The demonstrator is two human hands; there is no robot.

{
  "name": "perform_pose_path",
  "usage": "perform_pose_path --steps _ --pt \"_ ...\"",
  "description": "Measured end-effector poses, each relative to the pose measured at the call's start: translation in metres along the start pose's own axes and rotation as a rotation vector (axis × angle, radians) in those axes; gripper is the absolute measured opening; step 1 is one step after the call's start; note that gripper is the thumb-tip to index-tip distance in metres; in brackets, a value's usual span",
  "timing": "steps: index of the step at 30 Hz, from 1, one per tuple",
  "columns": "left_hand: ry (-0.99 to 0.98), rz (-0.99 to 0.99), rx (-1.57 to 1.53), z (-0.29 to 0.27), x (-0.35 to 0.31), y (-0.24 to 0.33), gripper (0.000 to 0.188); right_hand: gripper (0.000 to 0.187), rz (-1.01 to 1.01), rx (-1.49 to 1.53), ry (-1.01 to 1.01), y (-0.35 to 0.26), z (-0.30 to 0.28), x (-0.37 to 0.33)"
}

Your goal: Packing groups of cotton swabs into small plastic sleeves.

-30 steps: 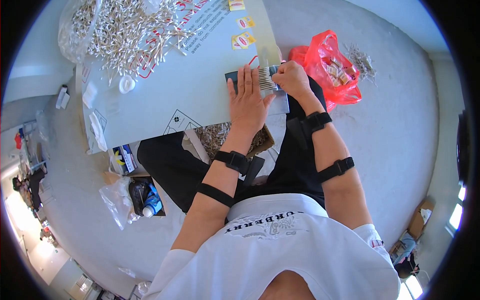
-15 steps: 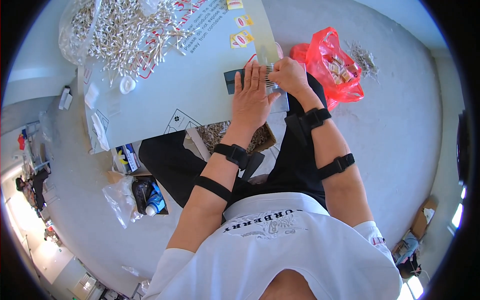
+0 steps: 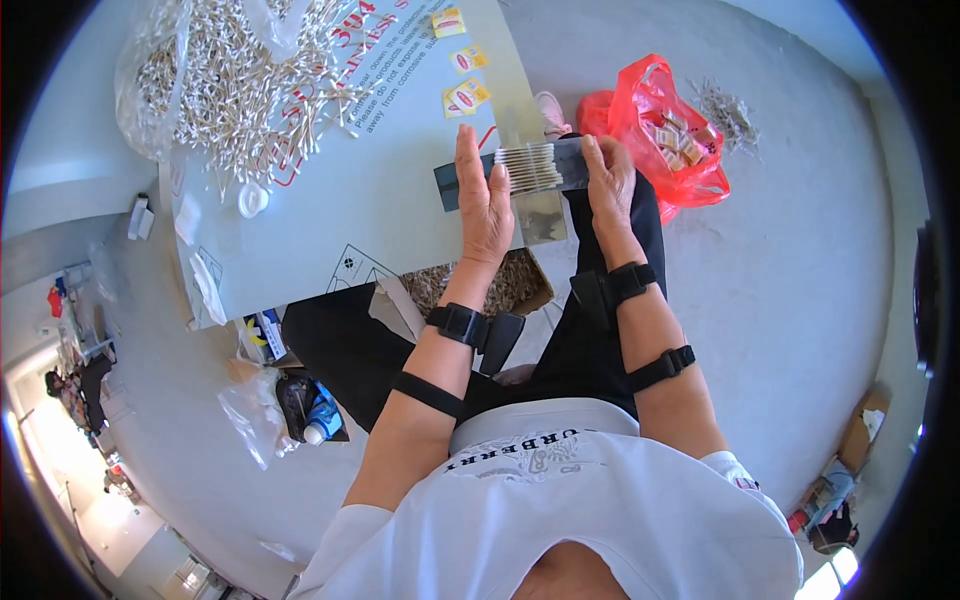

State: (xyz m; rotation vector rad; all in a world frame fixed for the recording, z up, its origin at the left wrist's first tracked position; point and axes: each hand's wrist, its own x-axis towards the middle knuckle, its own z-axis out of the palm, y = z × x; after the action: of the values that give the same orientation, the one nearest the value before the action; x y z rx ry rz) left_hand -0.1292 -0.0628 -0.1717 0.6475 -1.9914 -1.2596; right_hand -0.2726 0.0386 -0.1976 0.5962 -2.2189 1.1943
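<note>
Cotton swabs [image 3: 528, 168] lie side by side in a row on a dark flat strip [image 3: 447, 188] at the right edge of the table [image 3: 375, 210]. The left hand [image 3: 484, 205], straight-fingered and unclenched, stands on edge across the strip against the row's left end, hiding part of both. The right hand [image 3: 612, 185] covers the strip's right end; whether it grips or only presses there, I cannot tell. A heap of loose swabs [image 3: 245, 85] is cut off by the upper edge. Tabletop and left forearm partly hide a cardboard box [image 3: 546, 285], its contents indistinct. Small packs inside the red plastic bag [image 3: 628, 95] are only partly visible.
</note>
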Motion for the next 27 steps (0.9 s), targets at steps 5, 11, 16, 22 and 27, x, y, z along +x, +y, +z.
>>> perform_pose_path --steps 5,11,16,22,27 --pt "0.082 -0.099 -0.270 0.020 0.007 0.008 0.057 0.022 1.157 0.946 -0.645 -0.007 -0.004 -0.016" --pt "0.071 -0.112 -0.291 0.026 0.009 0.010 0.056 0.017 1.124 0.959 -0.496 -0.029 0.001 -0.021" --pt "0.011 -0.073 -0.173 0.030 0.010 0.007 0.057 0.019 1.097 1.031 -0.475 -0.031 -0.001 -0.021" --pt "-0.229 0.138 0.257 0.038 0.012 0.011 0.065 0.010 0.995 1.071 -0.510 -0.024 0.003 -0.024" --pt "-0.220 0.062 0.059 0.022 0.019 0.008 0.062 0.009 1.002 1.030 -0.524 -0.028 0.002 -0.026"
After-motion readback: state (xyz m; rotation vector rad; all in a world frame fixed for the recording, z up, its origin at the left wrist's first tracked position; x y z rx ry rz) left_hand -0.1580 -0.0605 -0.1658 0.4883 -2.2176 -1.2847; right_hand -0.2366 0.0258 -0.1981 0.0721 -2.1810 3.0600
